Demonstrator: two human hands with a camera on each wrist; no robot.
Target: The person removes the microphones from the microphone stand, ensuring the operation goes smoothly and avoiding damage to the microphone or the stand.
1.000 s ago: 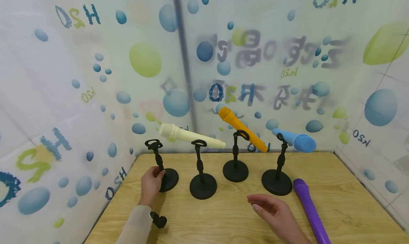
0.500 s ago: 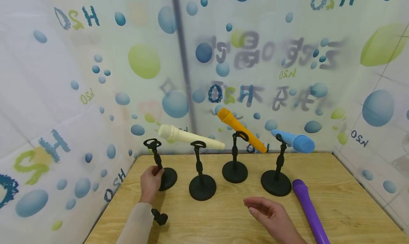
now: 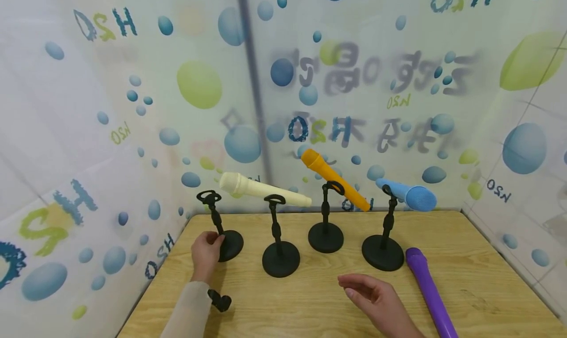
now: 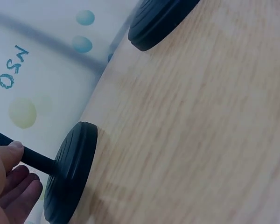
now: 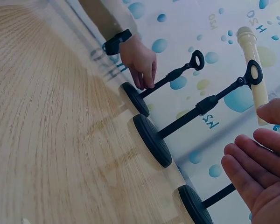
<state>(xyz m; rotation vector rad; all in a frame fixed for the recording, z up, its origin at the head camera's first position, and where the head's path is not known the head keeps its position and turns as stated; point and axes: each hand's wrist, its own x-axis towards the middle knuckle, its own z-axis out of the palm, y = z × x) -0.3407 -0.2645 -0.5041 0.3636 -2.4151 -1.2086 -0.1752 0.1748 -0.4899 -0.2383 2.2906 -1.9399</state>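
The lower stem of the empty stand (image 3: 218,230) at the table's left end is gripped by the left hand (image 3: 204,252), while the purple microphone (image 3: 428,291), lengthwise toward the viewer, lies just right of the relaxed, empty right hand (image 3: 376,298).

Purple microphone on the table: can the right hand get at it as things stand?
Probably yes. The purple microphone lies flat beside the open right hand, with bare table between them and nothing on top.

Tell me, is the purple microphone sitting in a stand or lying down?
Lying down. The purple microphone lies flat on the table, beside the rightmost stand.
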